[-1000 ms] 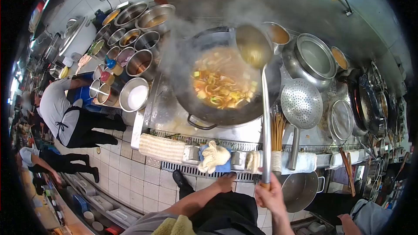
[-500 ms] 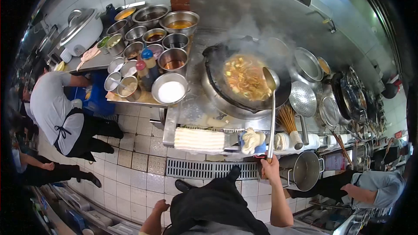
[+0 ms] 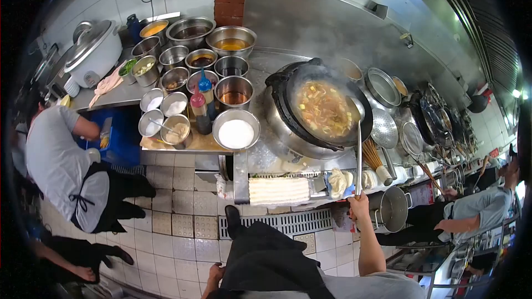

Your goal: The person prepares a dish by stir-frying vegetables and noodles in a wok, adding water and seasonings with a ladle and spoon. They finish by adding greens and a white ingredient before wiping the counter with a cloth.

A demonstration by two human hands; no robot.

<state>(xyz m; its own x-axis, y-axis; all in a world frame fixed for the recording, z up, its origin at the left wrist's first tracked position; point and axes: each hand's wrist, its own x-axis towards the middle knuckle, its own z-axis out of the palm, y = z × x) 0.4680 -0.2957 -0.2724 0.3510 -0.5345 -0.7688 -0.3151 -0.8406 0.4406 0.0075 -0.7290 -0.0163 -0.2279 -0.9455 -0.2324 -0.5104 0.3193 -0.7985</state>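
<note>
My right hand (image 3: 359,206) is wrapped around the lower end of a long-handled metal ladle (image 3: 359,155). The ladle's bowl rests at the right side of a large dark wok (image 3: 297,76), at the edge of the food. In the wok lies a steaming soupy dish (image 3: 325,109) with noodle-like strips and pale chunks in brownish broth. Low by my dark apron (image 3: 271,260), my left hand (image 3: 216,271) hangs with curled fingers and nothing visible in it. A perforated metal skimmer (image 3: 383,128) and a bamboo brush (image 3: 374,158) lie right of the ladle.
Left of the wok stand several metal seasoning bowls, a bowl of white granules (image 3: 236,134) and squeeze bottles (image 3: 200,111). A folded towel (image 3: 279,191) lies on the stove's front edge. A deep pot (image 3: 394,209) is at my right. A co-worker (image 3: 58,160) bends over a blue bin (image 3: 119,133).
The view has shifted and my body has turned. My right hand still holds the ladle at the wok's right side. My left foot has stepped forward, and the steam looks thinner.
</note>
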